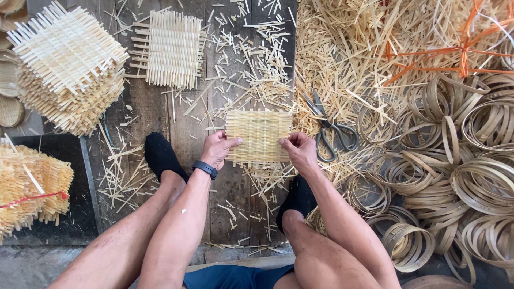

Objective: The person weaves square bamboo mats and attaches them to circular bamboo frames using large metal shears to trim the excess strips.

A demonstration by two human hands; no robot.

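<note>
A square woven bamboo mat [259, 135] with trimmed edges is held flat above the wooden floor between my two hands. My left hand [219, 148], with a black band on its wrist, pinches the mat's left edge. Gripping the right edge is my right hand [300, 150]. Grey scissors [329, 128] lie on bamboo scraps just right of my right hand. My feet in black socks rest on the planks on either side below the mat.
A tall stack of untrimmed woven mats [69, 64] stands at the upper left, one loose mat [171, 48] beside it. Bamboo hoops [460, 176] pile up on the right. Loose strips [348, 48] and orange cord [463, 51] fill the upper right. Another tied bundle of mats [32, 184] sits at left.
</note>
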